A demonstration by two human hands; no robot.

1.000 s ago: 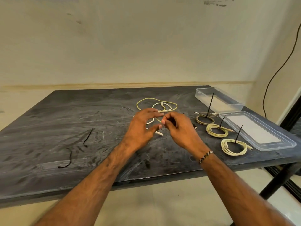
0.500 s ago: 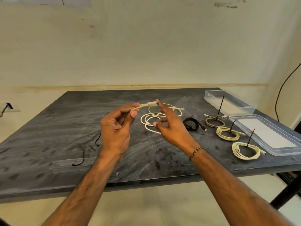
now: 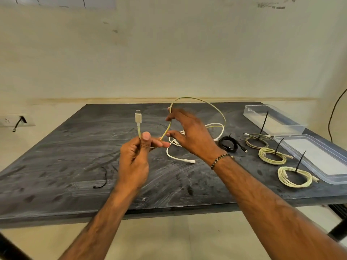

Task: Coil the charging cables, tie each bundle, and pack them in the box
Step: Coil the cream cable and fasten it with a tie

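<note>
**Both hands on one cable**

Head view: the left hand [image 3: 134, 158] pinches the cable [image 3: 216, 111] just under its plug [image 3: 138, 117], which points up. The right hand [image 3: 189, 134] — blurred — holds a raised loop above the table [image 3: 56, 156]. Three tied coils [image 3: 272, 156] lie beside the box [image 3: 276, 119].

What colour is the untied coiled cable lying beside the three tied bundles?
Black, seen in the head view.

On the dark stone table [image 3: 56, 166], three tied pale cable coils [image 3: 272, 156] lie right, before the clear plastic box [image 3: 272, 119]; the black coiled cable [image 3: 228, 144] sits left of them.
</note>
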